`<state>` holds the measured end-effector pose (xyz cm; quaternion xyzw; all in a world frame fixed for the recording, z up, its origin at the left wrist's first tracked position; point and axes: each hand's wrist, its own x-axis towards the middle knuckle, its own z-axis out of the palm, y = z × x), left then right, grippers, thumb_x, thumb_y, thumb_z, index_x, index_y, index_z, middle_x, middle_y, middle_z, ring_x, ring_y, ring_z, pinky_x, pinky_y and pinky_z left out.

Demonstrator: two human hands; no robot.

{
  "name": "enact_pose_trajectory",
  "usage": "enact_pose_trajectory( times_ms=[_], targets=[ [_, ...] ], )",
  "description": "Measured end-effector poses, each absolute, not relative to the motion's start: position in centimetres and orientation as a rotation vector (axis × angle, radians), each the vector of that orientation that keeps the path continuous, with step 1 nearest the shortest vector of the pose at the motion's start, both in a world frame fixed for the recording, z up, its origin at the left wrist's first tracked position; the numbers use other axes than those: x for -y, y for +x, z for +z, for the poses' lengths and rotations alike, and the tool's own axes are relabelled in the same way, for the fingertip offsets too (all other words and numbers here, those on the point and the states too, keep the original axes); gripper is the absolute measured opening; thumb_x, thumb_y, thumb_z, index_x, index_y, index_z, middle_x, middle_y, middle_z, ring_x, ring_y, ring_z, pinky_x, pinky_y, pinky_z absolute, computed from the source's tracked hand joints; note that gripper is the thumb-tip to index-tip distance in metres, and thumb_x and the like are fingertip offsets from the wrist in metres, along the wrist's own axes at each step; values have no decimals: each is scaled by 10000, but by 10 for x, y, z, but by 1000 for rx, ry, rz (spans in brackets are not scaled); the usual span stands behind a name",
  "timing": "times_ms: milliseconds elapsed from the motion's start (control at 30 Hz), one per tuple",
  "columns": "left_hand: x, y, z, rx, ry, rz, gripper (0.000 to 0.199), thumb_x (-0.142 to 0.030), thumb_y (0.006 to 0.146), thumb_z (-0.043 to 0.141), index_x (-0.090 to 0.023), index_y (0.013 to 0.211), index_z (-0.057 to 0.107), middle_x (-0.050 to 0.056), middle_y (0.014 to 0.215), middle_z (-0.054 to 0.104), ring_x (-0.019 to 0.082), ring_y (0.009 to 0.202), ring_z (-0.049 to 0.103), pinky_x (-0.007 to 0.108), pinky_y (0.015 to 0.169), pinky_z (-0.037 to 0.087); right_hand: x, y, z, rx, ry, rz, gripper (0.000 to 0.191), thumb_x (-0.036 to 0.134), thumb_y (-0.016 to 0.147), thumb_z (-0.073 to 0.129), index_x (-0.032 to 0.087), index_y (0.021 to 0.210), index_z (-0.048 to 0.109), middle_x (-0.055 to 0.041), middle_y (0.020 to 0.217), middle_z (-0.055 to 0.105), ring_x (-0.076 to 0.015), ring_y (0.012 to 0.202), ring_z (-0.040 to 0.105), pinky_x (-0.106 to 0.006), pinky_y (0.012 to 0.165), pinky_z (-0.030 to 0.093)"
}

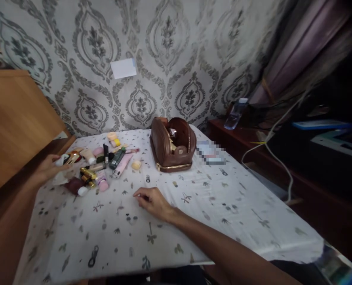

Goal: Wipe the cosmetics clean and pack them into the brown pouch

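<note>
Where the left hand [48, 168] is: at the left edge of a heap of cosmetics [96, 166], thumb and fingers around a small white item [59, 160]; from where I stand I cannot tell whether they pinch it or only touch it
Right hand [155, 202]: near the middle of the printed cloth [229, 245], apart from the heap, fingers loosely curled with the thumb close to them; I cannot tell whether the tips meet on anything
Heap: on the left part of the cloth, with a pink tube [124, 165] against a dark green tube [118, 158], a black tube [105, 152] just beside them, gold tubes [87, 173] and a dark red bottle [75, 185] with a white cap nearer the person
Round item: a pale yellow one [136, 164] between the heap and the bag
Brown bag [174, 160]: upright towards the back of the cloth, its top gaping, something shiny inside
Beside the bag: a flat thing [210, 153] on its right, blurred into squares
Water bottle [236, 114]: upright on the dark red ledge [219, 128] at the right
</note>
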<state>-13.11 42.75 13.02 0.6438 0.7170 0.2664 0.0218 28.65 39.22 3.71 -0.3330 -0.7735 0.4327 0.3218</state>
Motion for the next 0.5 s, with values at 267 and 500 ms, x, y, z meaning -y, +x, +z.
enact_pose_trajectory(
  times_ms=[267,500],
  targets=[
    [-354,14,127,-1804,1980,737,631,-497,711,737,-190,1222,531,87,1219,617,314,1137,590,446,967,505,-402,289,27,2005,-797,976,629,402,792,757,238,1356,533,-110,1226,639,-246,1108,618,-406,931,521],
    [-313,87,69,-1674,2138,614,529,-365,844,663,-187,1305,473,133,1326,497,292,1265,480,441,1060,433,-407,293,20,2201,-730,913,923,430,712,831,224,1493,385,-152,1420,511,-321,1345,467,-529,1125,380]
  ],
)
